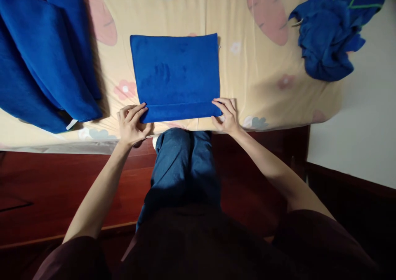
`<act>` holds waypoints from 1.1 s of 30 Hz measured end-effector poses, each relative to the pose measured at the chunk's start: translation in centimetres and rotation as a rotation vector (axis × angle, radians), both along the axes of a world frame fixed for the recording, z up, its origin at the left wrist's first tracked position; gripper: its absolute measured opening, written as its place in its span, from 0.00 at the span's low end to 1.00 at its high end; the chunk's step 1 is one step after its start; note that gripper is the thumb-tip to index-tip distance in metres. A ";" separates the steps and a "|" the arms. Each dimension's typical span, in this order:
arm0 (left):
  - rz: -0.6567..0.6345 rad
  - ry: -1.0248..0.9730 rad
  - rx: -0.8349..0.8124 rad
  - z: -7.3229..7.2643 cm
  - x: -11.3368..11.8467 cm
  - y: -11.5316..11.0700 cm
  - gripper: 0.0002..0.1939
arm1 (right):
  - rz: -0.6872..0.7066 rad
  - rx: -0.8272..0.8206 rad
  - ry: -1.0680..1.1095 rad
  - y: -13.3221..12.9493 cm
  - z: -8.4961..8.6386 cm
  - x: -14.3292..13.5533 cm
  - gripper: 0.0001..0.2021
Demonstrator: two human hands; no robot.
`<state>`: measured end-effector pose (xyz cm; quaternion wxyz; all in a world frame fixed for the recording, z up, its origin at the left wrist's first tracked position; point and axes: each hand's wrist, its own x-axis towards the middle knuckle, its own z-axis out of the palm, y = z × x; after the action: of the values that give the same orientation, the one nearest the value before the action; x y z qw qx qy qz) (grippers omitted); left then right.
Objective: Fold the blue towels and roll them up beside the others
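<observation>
A blue cloth (177,71) lies flat on the patterned bed sheet (241,74), its near edge folded over in a narrow strip. My left hand (132,123) grips the near left corner of the cloth between fingertips and thumb. At the near right corner, my right hand (227,116) has its fingers on top of the folded strip and its thumb at the edge, pinching the cloth. The far corners lie free on the sheet.
Larger blue fabric (46,61) with a white tag lies at the left. A crumpled blue cloth (328,41) sits at the far right, beside a white wall (355,119). The bed's near edge runs just in front of my legs (182,164).
</observation>
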<state>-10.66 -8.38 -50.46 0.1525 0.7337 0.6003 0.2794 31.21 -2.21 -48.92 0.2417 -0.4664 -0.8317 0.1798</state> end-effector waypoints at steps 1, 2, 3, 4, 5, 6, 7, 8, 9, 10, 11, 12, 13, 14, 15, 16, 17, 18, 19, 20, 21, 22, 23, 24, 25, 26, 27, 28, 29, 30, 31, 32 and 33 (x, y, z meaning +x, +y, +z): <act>0.006 -0.011 -0.004 -0.1 0.0 0.0 0.30 | 0.010 -0.004 -0.013 0.0 -0.1 0.1 0.28; 0.014 -0.023 -0.006 -0.2 0.0 0.1 0.29 | 0.009 -0.009 -0.028 0.0 -0.1 0.1 0.29; 0.021 -0.035 -0.008 -0.2 0.0 0.1 0.28 | -0.001 -0.015 -0.042 0.0 -0.2 0.0 0.29; 0.029 -0.046 -0.011 -0.2 0.0 0.1 0.26 | -0.017 -0.020 -0.049 0.0 -0.3 0.0 0.30; 0.036 -0.056 -0.017 -0.2 0.0 0.1 0.25 | -0.035 -0.023 -0.051 0.0 -0.3 -0.1 0.29; 0.042 -0.065 -0.025 -0.2 0.0 0.1 0.24 | -0.053 -0.025 -0.045 0.0 -0.4 -0.2 0.29; 0.046 -0.076 -0.032 -0.2 -0.1 0.1 0.23 | -0.069 -0.028 -0.034 0.0 -0.4 -0.3 0.29; 0.049 -0.087 -0.039 -0.2 -0.1 0.2 0.23 | -0.084 -0.031 -0.019 0.1 -0.5 -0.4 0.28; 0.050 -0.096 -0.042 -0.2 -0.2 0.2 0.23 | -0.097 -0.034 -0.001 0.2 -0.5 -0.5 0.28; 0.053 -0.104 -0.040 -0.2 -0.2 0.2 0.23 | -0.111 -0.036 0.021 0.2 -0.6 -0.5 0.27; 0.058 -0.110 -0.032 -0.3 -0.3 0.2 0.23 | -0.125 -0.037 0.046 0.3 -0.6 -0.6 0.27; 0.069 -0.117 -0.019 -0.3 -0.3 0.3 0.23 | -0.137 -0.038 0.071 0.3 -0.7 -0.6 0.26; 0.081 -0.124 -0.007 -0.4 -0.3 0.3 0.23 | -0.151 -0.038 0.094 0.4 -0.8 -0.6 0.26; 0.096 -0.132 0.003 -0.4 -0.3 0.4 0.22 | -0.167 -0.040 0.111 0.4 -0.9 -0.7 0.25; 0.111 -0.138 0.008 -0.4 -0.2 0.5 0.22 | -0.185 -0.044 0.121 0.4 -0.9 -0.7 0.24; 0.125 -0.144 0.007 -0.4 -0.1 0.5 0.21 | -0.204 -0.049 0.124 0.4 -1.0 -0.7 0.24; 0.135 -0.149 0.003 -0.3 -0.1 0.6 0.21 | -0.222 -0.054 0.124 0.3 -1.0 -0.7 0.23; 0.143 -0.152 0.000 -0.2 0.0 0.6 0.21 | -0.238 -0.058 0.124 0.3 -1.1 -0.7 0.22; 0.149 -0.156 0.000 -0.1 0.1 0.6 0.20 | -0.250 -0.059 0.124 0.3 -1.1 -0.7 0.21; 0.153 -0.162 0.005 -0.1 0.2 0.7 0.19 | -0.257 -0.058 0.123 0.3 -1.2 -0.7 0.20; 0.156 -0.170 0.011 -0.1 0.3 0.7 0.18 | -0.262 -0.052 0.123 0.3 -1.3 -0.7 0.18; 0.160 -0.180 0.017 -0.1 0.3 0.7 0.16 | -0.266 -0.043 0.126 0.3 -1.4 -0.6 0.16; 0.168 -0.190 0.022 -0.2 0.3 0.7 0.15 | -0.269 -0.034 0.131 0.3 -1.5 -0.5 0.14; 0.180 -0.201 0.024 -0.3 0.3 0.7 0.14 | -0.275 -0.026 0.139 0.3 -1.6 -0.5 0.12; 0.198 -0.211 0.025 -0.4 0.3 0.7 0.13 | -0.283 -0.020 0.147 0.3 -1.7 -0.4 0.11; 0.218 -0.215 0.026 -0.6 0.3 0.7 0.12 | -0.293 -0.018 0.155 0.3 -1.8 -0.4 0.12; 0.239 -0.216 0.028 -0.7 0.2 0.6 0.12 | -0.303 -0.020 0.161 0.3 -1.9 -0.3 0.14; 0.258 -0.213 0.030 -0.9 0.2 0.6 0.13 | -0.312 -0.025 0.164 0.3 -1.9 -0.3 0.17; 0.272 -0.209 0.032 -1.0 0.1 0.5 0.13 | -0.319 -0.030 0.164 0.2 -2.0 -0.3 0.19; 0.282 -0.208 0.033 -1.2 0.1 0.4 0.14 | -0.326 -0.032 0.162 0.2 -2.1 -0.3 0.20; 0.288 -0.209 0.033 -1.2 0.0 0.3 0.14 | -0.331 -0.030 0.160 0.2 -2.1 -0.3 0.21; 0.293 -0.213 0.033 -1.3 0.0 0.3 0.14 | -0.335 -0.024 0.156 0.1 -2.2 -0.3 0.22; 0.296 -0.217 0.032 -1.3 0.0 0.2 0.14 | -0.338 -0.016 0.152 0.1 -2.2 -0.3 0.23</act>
<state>-10.71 -8.17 -51.81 0.1620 0.6051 0.6774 0.3856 30.93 -2.13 -51.16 0.3269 -0.5863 -0.7194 0.1782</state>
